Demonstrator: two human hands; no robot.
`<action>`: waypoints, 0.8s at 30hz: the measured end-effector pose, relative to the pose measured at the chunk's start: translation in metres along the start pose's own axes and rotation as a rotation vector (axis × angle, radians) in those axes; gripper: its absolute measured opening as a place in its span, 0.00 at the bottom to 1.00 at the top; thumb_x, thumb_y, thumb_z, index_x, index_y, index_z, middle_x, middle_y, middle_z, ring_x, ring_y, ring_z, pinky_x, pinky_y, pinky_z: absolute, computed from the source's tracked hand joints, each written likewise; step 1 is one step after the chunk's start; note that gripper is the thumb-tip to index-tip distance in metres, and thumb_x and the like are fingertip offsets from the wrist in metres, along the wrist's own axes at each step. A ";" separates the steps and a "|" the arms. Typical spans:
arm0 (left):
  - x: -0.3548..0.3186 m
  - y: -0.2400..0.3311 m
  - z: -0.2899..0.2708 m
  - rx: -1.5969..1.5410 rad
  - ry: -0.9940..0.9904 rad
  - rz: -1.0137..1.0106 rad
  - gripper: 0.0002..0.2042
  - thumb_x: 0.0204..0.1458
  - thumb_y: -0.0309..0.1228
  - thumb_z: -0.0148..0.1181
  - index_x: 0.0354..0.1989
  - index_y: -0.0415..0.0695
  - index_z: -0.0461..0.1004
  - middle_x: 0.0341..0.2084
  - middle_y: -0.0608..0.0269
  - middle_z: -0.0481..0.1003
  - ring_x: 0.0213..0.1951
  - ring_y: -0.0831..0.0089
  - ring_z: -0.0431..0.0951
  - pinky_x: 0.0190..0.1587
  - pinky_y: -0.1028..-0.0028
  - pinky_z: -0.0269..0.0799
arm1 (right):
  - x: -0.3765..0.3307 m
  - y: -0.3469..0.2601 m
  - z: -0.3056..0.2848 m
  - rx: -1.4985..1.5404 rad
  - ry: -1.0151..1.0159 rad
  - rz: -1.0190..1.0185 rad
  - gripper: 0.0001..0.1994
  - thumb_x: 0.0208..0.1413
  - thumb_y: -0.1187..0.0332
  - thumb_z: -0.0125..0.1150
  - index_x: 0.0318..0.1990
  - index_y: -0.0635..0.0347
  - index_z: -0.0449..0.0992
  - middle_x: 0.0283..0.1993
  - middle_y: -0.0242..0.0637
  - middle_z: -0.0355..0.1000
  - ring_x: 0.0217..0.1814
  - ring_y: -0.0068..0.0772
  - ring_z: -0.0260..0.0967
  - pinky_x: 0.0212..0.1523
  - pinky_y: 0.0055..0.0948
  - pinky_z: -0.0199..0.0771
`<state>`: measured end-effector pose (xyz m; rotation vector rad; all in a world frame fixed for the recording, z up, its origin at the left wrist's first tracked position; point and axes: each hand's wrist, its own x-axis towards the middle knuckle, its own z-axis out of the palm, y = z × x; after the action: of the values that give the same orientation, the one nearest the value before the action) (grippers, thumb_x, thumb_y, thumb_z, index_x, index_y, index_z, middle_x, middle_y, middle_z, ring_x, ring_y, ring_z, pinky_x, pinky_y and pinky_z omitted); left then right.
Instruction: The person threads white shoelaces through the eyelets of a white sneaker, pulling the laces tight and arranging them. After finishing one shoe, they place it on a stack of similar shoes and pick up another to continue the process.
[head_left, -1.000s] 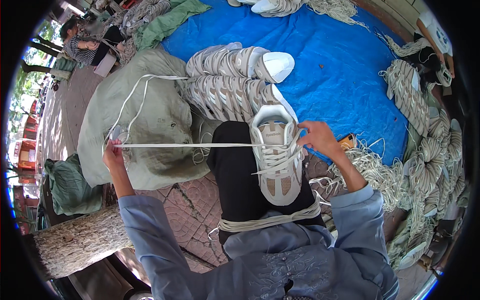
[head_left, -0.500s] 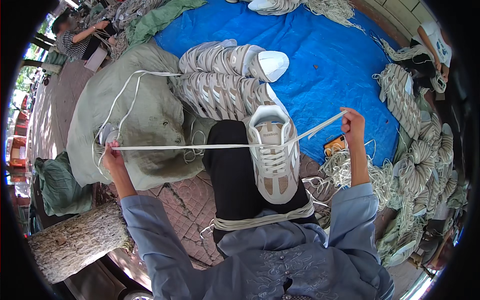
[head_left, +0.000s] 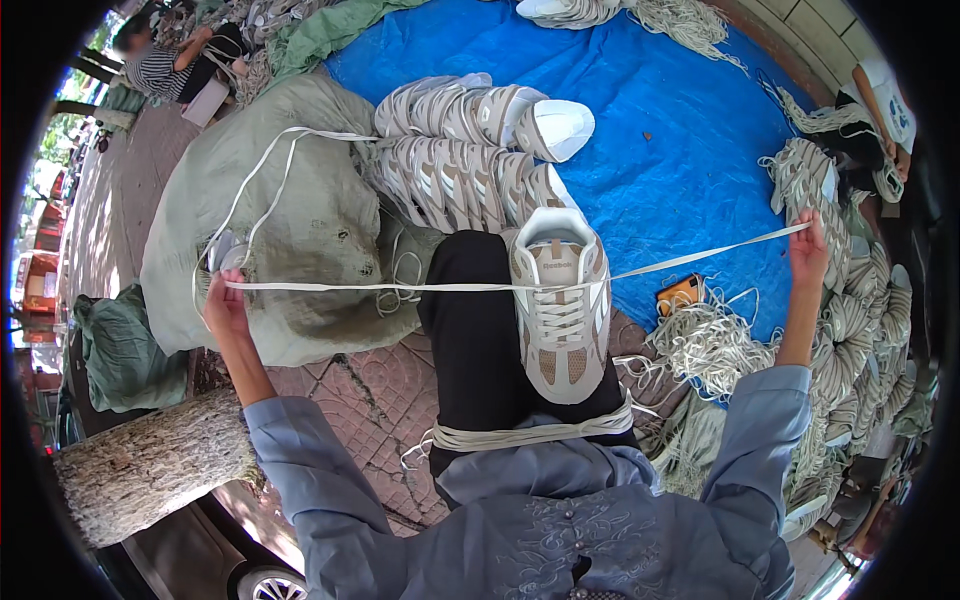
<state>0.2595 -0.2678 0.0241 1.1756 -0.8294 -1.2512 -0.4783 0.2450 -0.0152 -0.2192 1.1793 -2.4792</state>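
A beige-and-white sneaker [head_left: 560, 305] rests on the person's lap, in the middle. Left hand [head_left: 226, 303] and right hand [head_left: 808, 248] each grip an end of its white shoelace [head_left: 400, 288], stretched wide apart.

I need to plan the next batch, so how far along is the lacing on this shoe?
Done: the lower eyelets of the shoe on the knee are crossed. In hand: the left hand and right hand pull the lace taut sideways. Left: the top rows look unlaced, and bundles of laces lie unused.
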 end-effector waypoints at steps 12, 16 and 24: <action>-0.263 -0.112 0.205 0.811 -0.830 0.689 0.02 0.42 0.21 0.54 0.26 0.40 0.70 0.22 0.58 0.71 0.25 0.65 0.73 0.26 0.74 0.67 | -0.153 0.128 0.222 -0.655 -0.369 0.549 0.16 0.40 0.77 0.56 0.41 0.68 0.70 0.22 0.37 0.70 0.12 0.19 0.62 0.10 0.15 0.54; -0.272 -0.120 0.206 0.818 -0.832 0.594 0.03 0.40 0.21 0.54 0.23 0.41 0.67 0.18 0.56 0.69 0.23 0.59 0.71 0.25 0.67 0.66 | -0.196 0.161 0.245 -0.840 -0.660 0.618 0.04 0.42 0.76 0.55 0.28 0.65 0.74 0.18 0.32 0.68 0.15 0.17 0.63 0.12 0.15 0.55; -0.281 -0.122 0.203 0.853 -0.827 0.680 0.04 0.38 0.19 0.54 0.22 0.41 0.66 0.16 0.57 0.67 0.21 0.60 0.69 0.23 0.66 0.66 | -0.219 0.175 0.261 -1.021 -0.787 0.559 0.03 0.42 0.76 0.54 0.27 0.61 0.73 0.17 0.28 0.67 0.16 0.13 0.64 0.13 0.14 0.55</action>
<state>-0.0144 -0.0251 -0.0082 0.8075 -2.3148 -0.7632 -0.1525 0.0477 0.0209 -0.8783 1.6664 -0.9700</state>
